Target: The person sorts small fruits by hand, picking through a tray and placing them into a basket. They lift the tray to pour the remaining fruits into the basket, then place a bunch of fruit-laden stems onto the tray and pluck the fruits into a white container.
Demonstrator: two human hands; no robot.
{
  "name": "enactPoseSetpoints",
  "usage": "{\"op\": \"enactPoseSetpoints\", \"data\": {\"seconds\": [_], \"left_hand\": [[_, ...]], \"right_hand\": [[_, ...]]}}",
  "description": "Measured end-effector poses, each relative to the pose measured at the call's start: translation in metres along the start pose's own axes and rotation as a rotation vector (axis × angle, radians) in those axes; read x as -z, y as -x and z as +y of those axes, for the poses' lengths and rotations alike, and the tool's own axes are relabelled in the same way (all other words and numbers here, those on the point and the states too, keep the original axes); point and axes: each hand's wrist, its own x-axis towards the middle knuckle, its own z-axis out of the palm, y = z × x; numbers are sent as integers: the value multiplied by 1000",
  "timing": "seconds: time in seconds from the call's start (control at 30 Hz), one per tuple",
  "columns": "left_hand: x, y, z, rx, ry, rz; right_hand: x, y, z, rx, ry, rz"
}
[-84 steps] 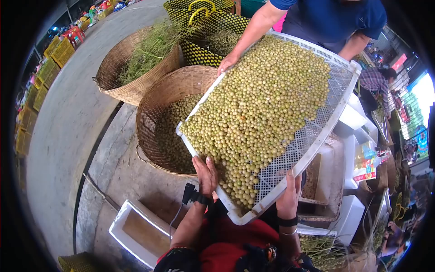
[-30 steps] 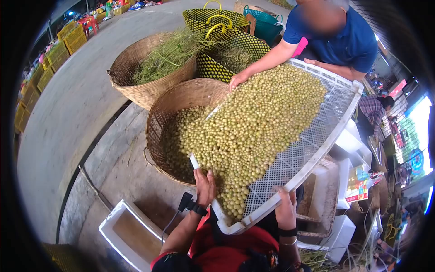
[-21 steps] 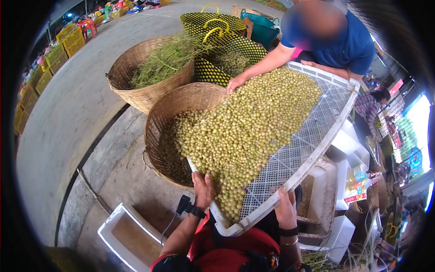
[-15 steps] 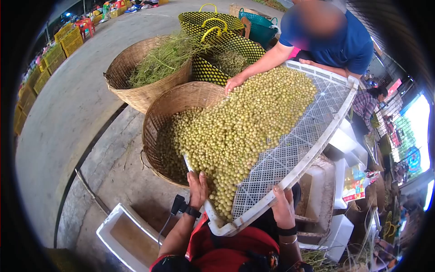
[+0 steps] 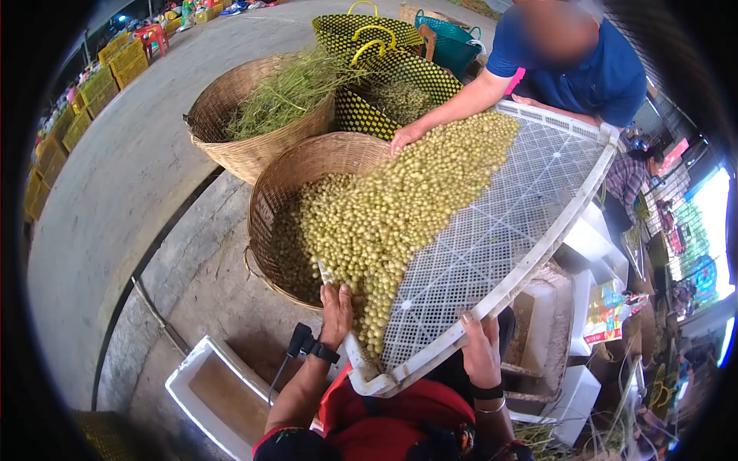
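A white perforated plastic tray [image 5: 500, 230] is tilted down to the left, and a mass of small green-yellow round fruits [image 5: 392, 207] slides off its left edge into a woven basket [image 5: 292, 173]. My left hand [image 5: 336, 306] grips the tray's near left edge, beside the falling fruits. My right hand [image 5: 480, 346] holds the tray's near right rim from below. Across from me a person in a blue shirt [image 5: 584, 69] holds the far side, one hand [image 5: 405, 137] on the far left corner.
A second woven basket [image 5: 231, 131] with green stems stands behind the first. Black-and-yellow woven bags [image 5: 369, 77] sit at the back. A white foam box [image 5: 223, 392] lies at lower left, more white boxes [image 5: 576, 338] at right. Yellow crates [image 5: 115, 65] line the concrete floor.
The tray has tipped further to the left. The fruits have slid off its right part, baring more white mesh, and more of them have piled into the basket. Both hands kept their grip.
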Motion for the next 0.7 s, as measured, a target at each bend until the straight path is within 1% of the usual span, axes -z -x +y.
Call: {"op": "enactPoseSetpoints", "data": {"seconds": [0.03, 0.1, 0.13, 0.2, 0.27, 0.3, 0.37, 0.4, 0.43, 0.5, 0.53, 0.57, 0.63, 0.7], "left_hand": [[3, 1, 4, 10, -28, 6], [10, 2, 7, 23, 28, -33], [13, 2, 10, 33, 87, -74], [12, 2, 7, 17, 104, -49], [9, 2, -2, -37, 79, 38], [7, 1, -8, -37, 82, 44], [10, 2, -1, -59, 113, 19], [14, 1, 1, -32, 122, -48], [11, 1, -1, -36, 125, -53], [2, -1, -18, -118, -4, 82], [-2, -3, -12, -194, -69, 223], [2, -2, -11, -192, -71, 219], [18, -1, -1, 7, 46, -123], [16, 0, -2, 2, 47, -100]], "right_hand": [[-1, 2, -1, -2, 0, -2], [-1, 2, 0, 200, 273, -79], [-3, 2, -1, 203, 275, -78], [-10, 4, -8, 106, 56, -54], [-12, 5, -8, 134, 101, -61], [-11, 4, -7, 161, 141, -63], [-6, 2, -8, 188, 199, -89], [-5, 3, -9, 212, 259, -109], [-5, 4, -11, 216, 261, -104], [-10, 4, -20, 135, 235, -28], [-8, 4, -27, 114, 266, -85], [-7, 2, -26, 111, 266, -82], [-7, -1, -23, 88, 322, -27], [-7, -3, -25, 112, 326, -21]]}}
